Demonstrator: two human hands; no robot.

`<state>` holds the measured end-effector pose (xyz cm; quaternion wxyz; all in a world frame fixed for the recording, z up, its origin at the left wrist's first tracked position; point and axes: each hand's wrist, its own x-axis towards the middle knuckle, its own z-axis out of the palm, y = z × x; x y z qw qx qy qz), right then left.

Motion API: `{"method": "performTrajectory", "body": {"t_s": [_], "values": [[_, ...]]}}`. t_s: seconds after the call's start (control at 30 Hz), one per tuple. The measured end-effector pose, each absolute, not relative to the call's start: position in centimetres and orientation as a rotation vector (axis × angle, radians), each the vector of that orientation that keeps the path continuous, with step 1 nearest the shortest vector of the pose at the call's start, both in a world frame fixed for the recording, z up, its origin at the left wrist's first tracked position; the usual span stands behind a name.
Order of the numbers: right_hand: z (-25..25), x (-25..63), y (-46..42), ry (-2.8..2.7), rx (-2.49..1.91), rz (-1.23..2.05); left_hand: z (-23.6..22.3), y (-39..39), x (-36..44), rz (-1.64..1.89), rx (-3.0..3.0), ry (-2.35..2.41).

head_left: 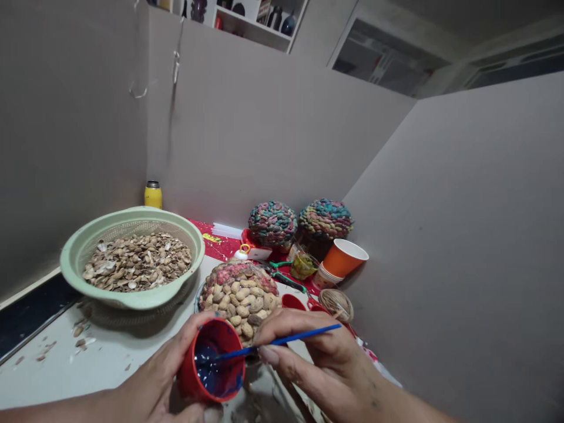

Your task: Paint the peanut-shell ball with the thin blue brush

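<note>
A red cup (189, 367) with dark blue paint (214, 373) inside is gripped by my left hand (165, 367), its mouth tilted towards me. Between the thumb and fingers of my right hand (317, 358) is a blue paintbrush (304, 335), its tip dipped in the paint. Just beyond both hands sits a rounded form covered in peanuts (240, 294). Pink colour marks the peanuts along its upper part, while those in front are plain. My right fingers and the cup hide its lower edge.
A green colander (189, 288) full of empty shells stands at left, near a yellow bottle (153, 195). Behind are two painted peanut-covered balls (273, 223), orange paper cups (337, 258), green-handled pliers (286, 282) and a twine coil (335, 304). Grey walls (264, 117) enclose the table.
</note>
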<state>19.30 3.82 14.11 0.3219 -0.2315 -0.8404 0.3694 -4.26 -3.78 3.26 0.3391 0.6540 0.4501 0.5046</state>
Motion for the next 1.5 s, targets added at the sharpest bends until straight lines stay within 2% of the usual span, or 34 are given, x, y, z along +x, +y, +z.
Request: {"method": "performTrajectory", "body": {"t_s": [0.17, 0.27, 0.37, 0.63, 0.9, 1.3, 1.5], "values": [[13.7, 19.0, 4.5, -1.989, -0.844, 1.197, 3.4, -2.9, -4.3, 1.255, 1.63, 1.106], [13.4, 18.6, 5.1, -1.849, -0.908, 1.379, 2.5, -2.0, -4.1, 1.358, 1.598, 1.109], [13.6, 18.6, 5.7, -1.764, -0.933, 1.4, 1.8, -1.5, -4.2, 1.414, 1.55, 1.137], [13.8, 18.6, 6.8, -1.774, -1.025, 1.102, 1.4, -1.5, -5.0, 1.556, 1.568, 1.285], [13.0, 17.5, 8.5, -1.973, -0.918, 0.686, 0.2, -1.6, -4.6, 1.477, 1.568, 1.455], [12.9, 17.7, 9.0, -2.058, -0.843, 0.543, -3.4, -1.4, -5.1, 1.499, 1.648, 1.447], [12.4, 17.7, 9.0, -2.119, -0.758, 0.43, -2.9, -1.3, -5.1, 1.53, 1.67, 1.487]]}}
